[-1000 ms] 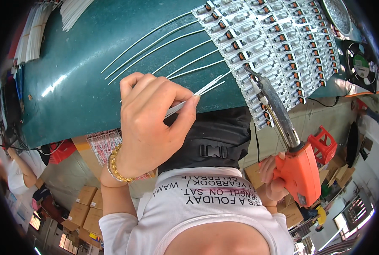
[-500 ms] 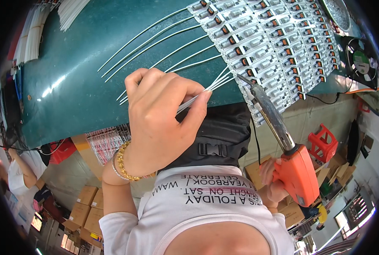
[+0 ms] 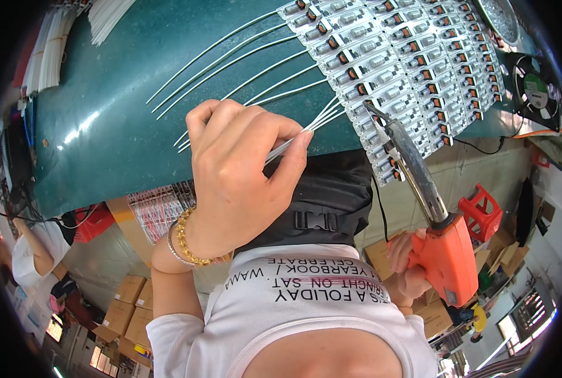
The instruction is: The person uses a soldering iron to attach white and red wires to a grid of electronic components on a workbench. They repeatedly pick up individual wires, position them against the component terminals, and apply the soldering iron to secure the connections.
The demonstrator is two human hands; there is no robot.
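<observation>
Circuit boards (image 3: 391,79) on worktable (image 3: 114,138)

White short-sleeved shirt (image 3: 293,315): carried upside-down lines of black capitals (image 3: 322,281), one crossed in red.
Orange pistol-shaped soldering gun (image 3: 446,261): bore small grey label (image 3: 450,295), illegible.
Black fan (image 3: 523,82): bore green-and-white label (image 3: 535,89), illegible.

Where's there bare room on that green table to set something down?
On the green table, between the white bundles and the fanned wires. Crowded: the right side, with circuit boards and the soldering iron, and around the left hand.
</observation>
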